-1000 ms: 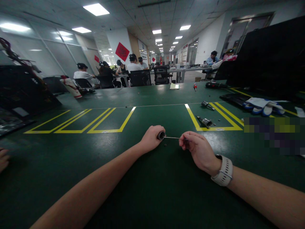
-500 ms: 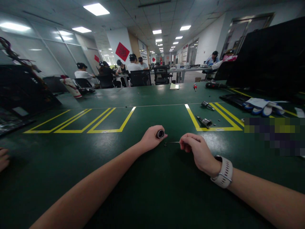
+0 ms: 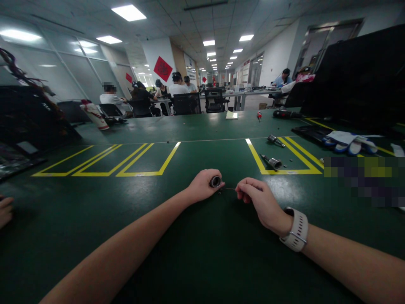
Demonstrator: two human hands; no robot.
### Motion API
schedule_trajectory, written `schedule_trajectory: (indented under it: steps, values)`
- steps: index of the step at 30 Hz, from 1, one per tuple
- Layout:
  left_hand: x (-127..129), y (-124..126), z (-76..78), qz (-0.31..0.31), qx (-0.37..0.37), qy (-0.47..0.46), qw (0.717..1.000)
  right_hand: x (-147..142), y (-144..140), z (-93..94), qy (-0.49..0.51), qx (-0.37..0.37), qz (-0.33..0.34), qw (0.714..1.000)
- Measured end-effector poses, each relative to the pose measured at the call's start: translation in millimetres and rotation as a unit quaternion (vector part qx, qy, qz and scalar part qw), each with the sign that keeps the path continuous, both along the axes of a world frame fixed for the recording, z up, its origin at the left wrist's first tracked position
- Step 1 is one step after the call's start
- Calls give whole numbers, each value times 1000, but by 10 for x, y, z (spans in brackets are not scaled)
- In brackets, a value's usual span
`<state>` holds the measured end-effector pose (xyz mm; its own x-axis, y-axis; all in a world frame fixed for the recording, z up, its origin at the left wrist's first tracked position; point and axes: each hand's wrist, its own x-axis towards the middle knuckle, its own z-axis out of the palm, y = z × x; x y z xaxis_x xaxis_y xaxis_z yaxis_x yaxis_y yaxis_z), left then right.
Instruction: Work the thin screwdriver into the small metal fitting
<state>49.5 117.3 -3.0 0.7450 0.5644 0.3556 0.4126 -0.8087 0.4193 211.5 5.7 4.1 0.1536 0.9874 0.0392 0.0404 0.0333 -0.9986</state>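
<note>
At the far left edge another person's hand point(image 3: 4, 210) is resting on the green table point(image 3: 177, 236). The left hand point(image 3: 201, 185) is lying on the table, fingers curling around a short metal cylinder point(image 3: 215, 181), its open end facing the right hand point(image 3: 257, 199). That hand's fingertips are pinching a thin metal rod point(image 3: 230, 188) pointing toward the cylinder, above tiny dark parts point(image 3: 219, 192). Farther right, a metal socket point(image 3: 271, 161) is lying inside the yellow lines point(image 3: 286, 171).

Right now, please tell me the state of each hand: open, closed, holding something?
Left hand: closed around a small dark cylinder.
Right hand: closed, pinching a thin metal rod.
</note>
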Motion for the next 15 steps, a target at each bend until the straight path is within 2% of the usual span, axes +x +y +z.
schedule_trajectory:
  steps: [8, 15]
  values:
    - [-3, -2, -10, -10, 23, 13, 1000, -8, 14, -18, -26, 7, 2, 1000]
    - [-9, -8, 0, -14, 19, 11, 1000, -3, 25, -40, 3, 1, -26, 1000]
